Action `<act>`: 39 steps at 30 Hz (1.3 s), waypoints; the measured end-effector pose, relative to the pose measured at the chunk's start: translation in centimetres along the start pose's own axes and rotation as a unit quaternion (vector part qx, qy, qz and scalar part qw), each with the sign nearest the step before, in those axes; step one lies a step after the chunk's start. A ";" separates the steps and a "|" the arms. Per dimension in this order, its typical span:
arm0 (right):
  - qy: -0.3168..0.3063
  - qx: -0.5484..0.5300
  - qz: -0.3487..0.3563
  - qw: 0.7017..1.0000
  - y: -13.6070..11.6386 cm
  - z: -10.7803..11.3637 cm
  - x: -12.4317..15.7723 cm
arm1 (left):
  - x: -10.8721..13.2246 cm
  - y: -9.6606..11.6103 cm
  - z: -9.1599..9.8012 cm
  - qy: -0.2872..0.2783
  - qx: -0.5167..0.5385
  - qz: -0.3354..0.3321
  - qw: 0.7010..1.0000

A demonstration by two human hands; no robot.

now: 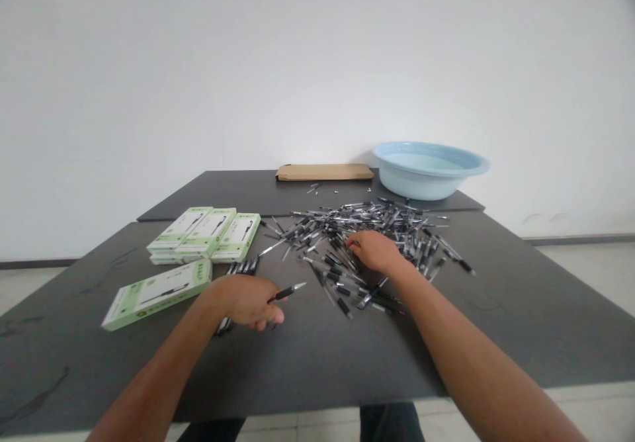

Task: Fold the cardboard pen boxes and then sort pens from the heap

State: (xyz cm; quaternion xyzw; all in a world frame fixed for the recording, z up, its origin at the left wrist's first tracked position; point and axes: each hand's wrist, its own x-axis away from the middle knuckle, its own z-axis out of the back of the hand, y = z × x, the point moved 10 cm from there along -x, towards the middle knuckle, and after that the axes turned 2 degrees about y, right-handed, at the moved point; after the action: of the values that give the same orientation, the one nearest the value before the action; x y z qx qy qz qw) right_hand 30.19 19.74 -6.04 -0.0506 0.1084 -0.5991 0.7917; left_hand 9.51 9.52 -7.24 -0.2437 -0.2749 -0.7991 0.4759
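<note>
My left hand (pixel 248 301) is closed on a pen (pixel 288 292), whose pale tip points right, away from the fingers. Under and around that hand lies a row of pens (pixel 244 266), partly hidden by it. Among a loose heap of clear and black pens (pixel 327 271) is my right hand (pixel 376 251), its fingers bent and pinched together at the heap's surface. What those fingertips hold, if anything, is hidden. A green and white pen box (pixel 163 291) lies flat just left of my left hand, close to the wrist.
Several more green and white boxes (pixel 191 230) are stacked at the left. A light blue basin (pixel 426 180) stands at the back right, beside a flat brown cardboard piece (pixel 325 173). Small loose parts (pixel 315 187) lie in front of the cardboard. The dark table (pixel 317 369) ends near my legs.
</note>
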 end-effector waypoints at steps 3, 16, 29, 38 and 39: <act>-0.001 0.011 -0.011 1.000 1.2 0.2 -0.1 | 0.2 0.2 0.0 0.000 -0.002 -0.003 1.000; 0.069 0.050 -0.012 0.996 -1.4 0.1 -1.3 | 0.4 0.9 0.1 -0.005 -0.005 0.010 1.000; 0.065 0.063 -0.016 0.996 -1.4 -1.2 -2.0 | 0.5 0.8 0.1 -0.003 -0.005 0.021 1.000; 0.077 0.064 -0.039 0.994 -1.4 -1.6 -1.7 | 0.3 0.7 -0.1 -0.007 -0.006 0.019 1.000; 0.081 0.061 -0.038 0.994 -1.4 -1.6 -1.7 | 0.4 0.8 -0.1 -0.006 -0.006 0.018 1.000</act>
State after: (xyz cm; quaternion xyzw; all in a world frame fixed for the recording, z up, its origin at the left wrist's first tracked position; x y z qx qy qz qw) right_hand 28.04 21.07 -7.07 0.0428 0.1337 -0.6361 0.7588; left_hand 10.04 8.95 -6.90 -0.2563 -0.2681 -0.7904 0.4875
